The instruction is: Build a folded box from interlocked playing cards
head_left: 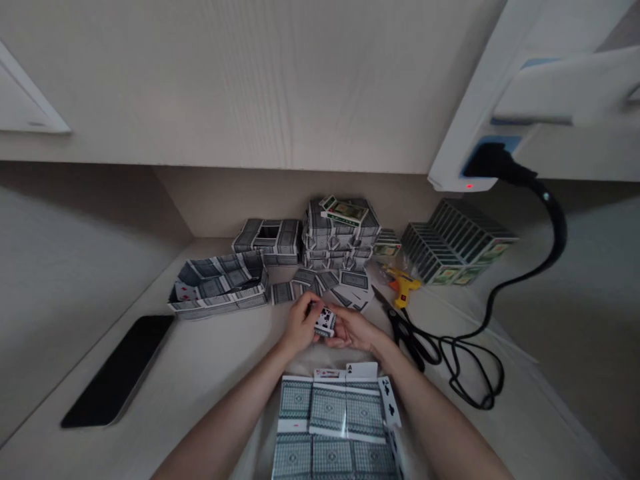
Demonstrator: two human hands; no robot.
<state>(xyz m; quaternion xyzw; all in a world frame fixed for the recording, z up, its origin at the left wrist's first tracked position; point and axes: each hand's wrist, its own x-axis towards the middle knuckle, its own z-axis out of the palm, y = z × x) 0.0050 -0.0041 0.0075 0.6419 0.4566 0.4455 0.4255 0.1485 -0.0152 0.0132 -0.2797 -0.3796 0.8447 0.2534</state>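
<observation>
Here, beyond the card panel (329, 409), cards (325, 321) are gripped by left hand (301, 324) and right hand (354, 328), for steadiness, seemingly!

The little card piece (325, 320) has a white top with black marks and a patterned edge. It is held tilted over the tabletop (210, 360).

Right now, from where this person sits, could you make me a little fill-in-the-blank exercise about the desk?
1. The left hand and right hand hold a small stack of playing ____.
2. The glue gun has a body coloured ____.
3. The phone lies to the ____ of the scissors.
4. The lit light is coloured ____.

Missing words: cards; yellow; left; red.
</observation>
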